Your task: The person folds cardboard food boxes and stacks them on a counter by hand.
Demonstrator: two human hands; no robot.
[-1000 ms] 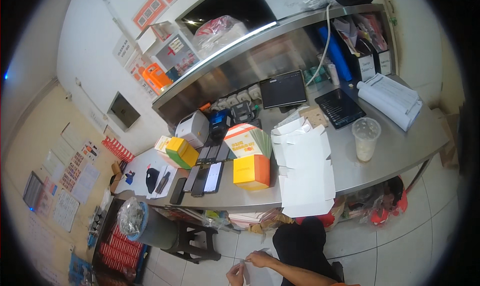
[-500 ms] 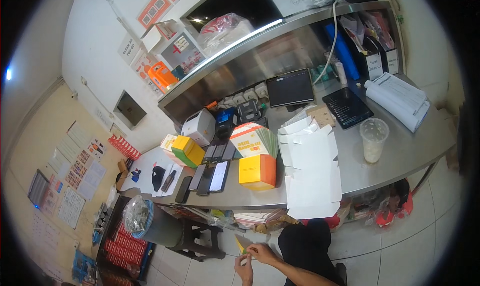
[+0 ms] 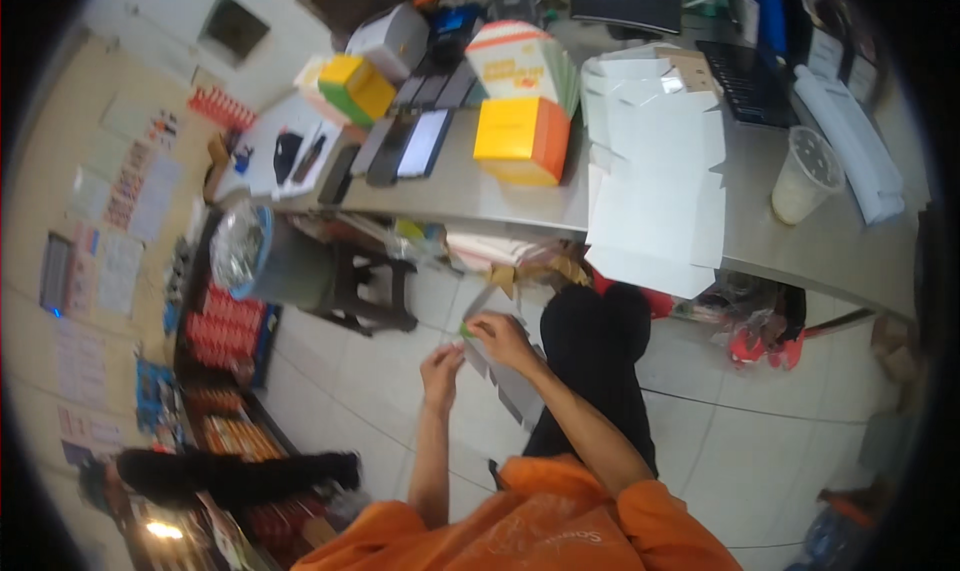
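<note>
Low in front of my lap, a cardboard box blank (image 3: 514, 393) hangs tilted, its plain grey-white side showing and a small green patch at its upper left edge. My right hand (image 3: 503, 341) is closed on the blank near that green patch. Just left of it, my left hand (image 3: 440, 376) is closed with fingertips together at the blank's left side; whatever they pinch is too small to make out. Above on the counter's front edge lies a stack of white die-cut cardboard sheets (image 3: 655, 181), beside a folded yellow and orange box (image 3: 520, 139).
The steel counter (image 3: 450, 193) carries several phones (image 3: 425, 143), a yellow-green box (image 3: 357, 88), a stack of printed cartons (image 3: 515, 61) and a plastic cup (image 3: 806, 176). A lined bin (image 3: 290, 256) and dark stool (image 3: 372, 296) stand at left. Another person (image 3: 230, 476) is at lower left.
My view has tilted down, bringing my orange shirt and the other person into sight. The blank has turned from its yellow-green side to its grey-white side, and my left hand has drawn apart from my right.
</note>
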